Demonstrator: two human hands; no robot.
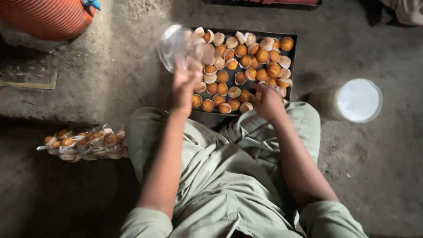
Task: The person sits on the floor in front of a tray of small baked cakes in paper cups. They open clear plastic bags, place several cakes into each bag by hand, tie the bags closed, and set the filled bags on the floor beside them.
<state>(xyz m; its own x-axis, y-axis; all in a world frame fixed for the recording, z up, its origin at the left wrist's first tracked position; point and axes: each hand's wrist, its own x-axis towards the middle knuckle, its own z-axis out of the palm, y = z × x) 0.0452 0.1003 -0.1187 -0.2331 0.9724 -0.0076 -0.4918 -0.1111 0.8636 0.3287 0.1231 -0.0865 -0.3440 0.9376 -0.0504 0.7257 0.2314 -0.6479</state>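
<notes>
- Sitting on the floor [374,176], you have a dark tray [292,40] of small cakes [246,59] just ahead of your knees.
- Your left hand [184,86] is raised and clenched around the lower end of a clear plastic bag [176,46]; the bag stands up and away from that grip, over the tray's near-left corner. It is blurred, and you cannot tell whether any cake is inside it.
- Your right hand [266,101] is lowered onto the tray's near edge, fingers curled among the cakes there; whether they have closed on one cannot be told.
- Done, as far as it shows: a heap of filled bags [83,143] lies on the floor well to the left of your left grip, past your knee.
- Left: the tray looks nearly full, so most of the cakes are loose.
- A white-lidded jar [357,100] stands on the floor to the right of your right hand, apart from the tray.
</notes>
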